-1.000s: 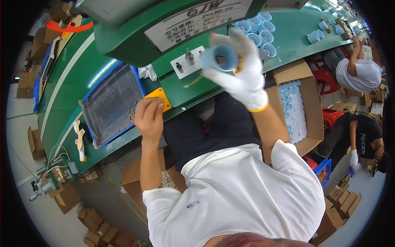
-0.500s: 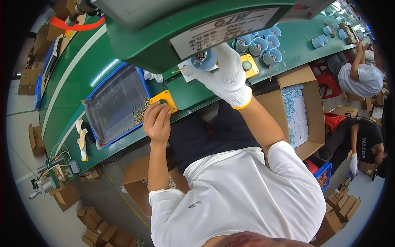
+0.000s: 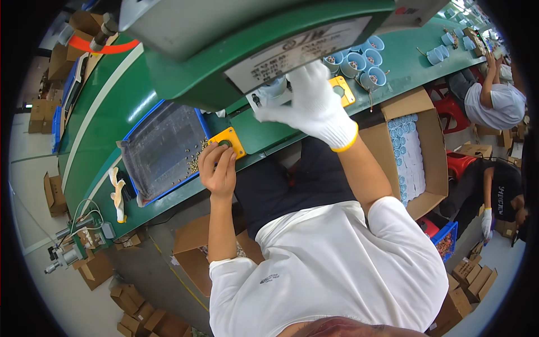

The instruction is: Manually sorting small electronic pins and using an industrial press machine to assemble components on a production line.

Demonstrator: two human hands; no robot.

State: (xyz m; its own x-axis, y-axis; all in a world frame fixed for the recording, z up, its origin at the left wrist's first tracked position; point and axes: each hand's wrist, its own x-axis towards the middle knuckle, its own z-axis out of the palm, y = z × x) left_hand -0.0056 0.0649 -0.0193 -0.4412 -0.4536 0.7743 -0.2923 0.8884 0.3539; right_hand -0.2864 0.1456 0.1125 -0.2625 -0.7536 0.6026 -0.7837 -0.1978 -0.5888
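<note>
My right hand point(image 3: 320, 109), in a white knit glove with a yellow cuff, reaches under the green press head point(image 3: 185, 78). Its thumb and fingers curve around a light-blue cup point(image 3: 274, 89), which the press partly hides. Bare and with bent fingers, my left hand point(image 3: 219, 171) has its fingertips at the round button of a yellow button box point(image 3: 237, 147). Whether a small part sits between those fingertips is hidden. Beside this hand, small brass-coloured parts point(image 3: 193, 160) lie in a blue-rimmed tray point(image 3: 163, 147). A second yellow button box point(image 3: 343, 90) is right of my gloved hand.
Several light-blue cups point(image 3: 373, 78) stand right of the press on the green table point(image 3: 404, 70). An open carton point(image 3: 435, 151) of stacked cups is at my right. A loose glove point(image 3: 118, 194) lies left of the tray. Other people point(image 3: 497, 104) sit farther right.
My right hand and the cup have shifted slightly, and the press now covers more of the cup. My left hand stays at the yellow button box. The whole view has shifted slightly.
</note>
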